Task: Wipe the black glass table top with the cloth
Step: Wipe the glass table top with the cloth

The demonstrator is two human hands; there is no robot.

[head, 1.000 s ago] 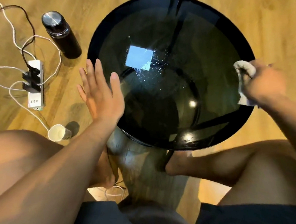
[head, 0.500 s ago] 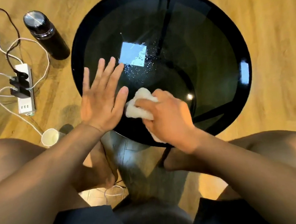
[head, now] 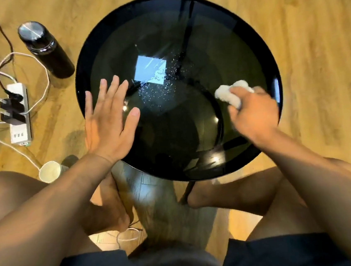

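Now | left hand (head: 110, 126) flat on table top (head: 215, 48) | right hand (head: 255, 113) gripping cloth (head: 229, 94)

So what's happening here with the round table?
A seated person is cleaning a round black glass table top. The right hand grips a bunched white cloth and presses it on the right side of the glass. The left hand lies flat and open on the left edge, apparently steadying the table. A patch of droplets or specks near the middle is not yet wiped. On the wooden floor to the left stand a dark flask, a power strip and a paper cup.
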